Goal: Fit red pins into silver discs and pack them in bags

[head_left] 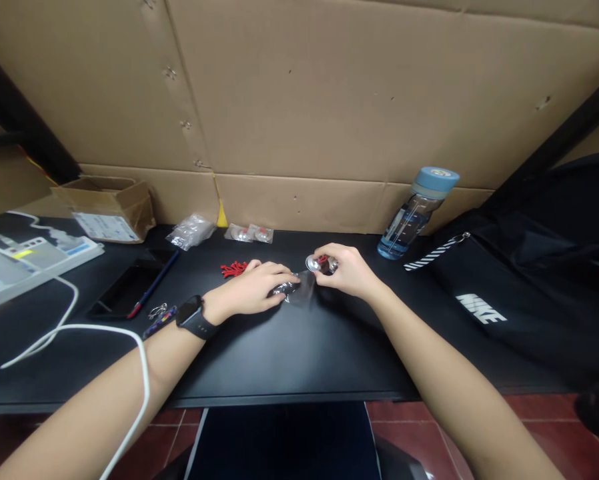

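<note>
My left hand (259, 288), with a dark watch (193, 315) on its wrist, rests low over the black table. Its fingers and thumb are closed around a small clear plastic bag (304, 288), and the dark patch under the fingertips is hard to make out. To the right, my right hand (347, 268) pinches a small round silver piece (313, 263) just above the bag's end. Something red shows between its fingers, partly hidden. A bundle of red cords (234, 269) lies just behind my left hand.
At the back lie clear plastic bags (191, 231) and bagged round pieces (250, 233). Left are a cardboard box (110, 208), power strip (54, 257), phone (129, 285), pen (153, 283) and keyring (159, 319). A white cable (142, 373) crosses my left forearm. Right are a bottle (412, 217) and black bag (504, 287).
</note>
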`<state>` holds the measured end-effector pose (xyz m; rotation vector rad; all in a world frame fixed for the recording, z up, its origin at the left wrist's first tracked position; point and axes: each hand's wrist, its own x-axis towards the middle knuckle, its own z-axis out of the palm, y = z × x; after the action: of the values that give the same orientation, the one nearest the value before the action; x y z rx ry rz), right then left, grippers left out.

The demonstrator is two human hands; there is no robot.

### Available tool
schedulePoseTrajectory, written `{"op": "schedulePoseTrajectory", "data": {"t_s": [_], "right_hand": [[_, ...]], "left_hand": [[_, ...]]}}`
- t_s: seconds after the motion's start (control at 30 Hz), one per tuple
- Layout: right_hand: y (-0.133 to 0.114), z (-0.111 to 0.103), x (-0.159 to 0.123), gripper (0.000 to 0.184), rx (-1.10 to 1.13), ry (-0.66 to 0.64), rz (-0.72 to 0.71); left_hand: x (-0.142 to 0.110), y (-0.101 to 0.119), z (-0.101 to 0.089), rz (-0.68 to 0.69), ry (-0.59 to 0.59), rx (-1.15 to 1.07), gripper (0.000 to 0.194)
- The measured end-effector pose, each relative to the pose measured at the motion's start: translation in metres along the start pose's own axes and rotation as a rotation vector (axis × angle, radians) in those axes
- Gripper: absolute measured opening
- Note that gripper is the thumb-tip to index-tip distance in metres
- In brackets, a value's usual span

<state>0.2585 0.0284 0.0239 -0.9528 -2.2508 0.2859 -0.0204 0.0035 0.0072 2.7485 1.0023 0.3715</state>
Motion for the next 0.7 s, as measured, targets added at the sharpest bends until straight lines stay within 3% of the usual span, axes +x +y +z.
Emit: {"op": "schedulePoseTrajectory", "data": {"t_s": [0.2,0.5,0.7], "right_hand": [[-0.0037,-0.0025,0.0,0.026,0.024,0.021,0.003],[-0.0029,-0.0006,-0.0028,0.026,-0.073,-0.259,0.015],[-0.005,0.0034,-0.0031,0.024,-0.129,-0.318,-0.034]], "left_hand": [[-0.0008,0.007,0.0047,-0.042,-0.039,0.111,0.041],[-0.0013,0.01,0.0045,-0.054,-0.034,0.138,0.044],[-0.0014,0.0058,0.0078,-0.033,-0.017,0.11,0.039]]}}
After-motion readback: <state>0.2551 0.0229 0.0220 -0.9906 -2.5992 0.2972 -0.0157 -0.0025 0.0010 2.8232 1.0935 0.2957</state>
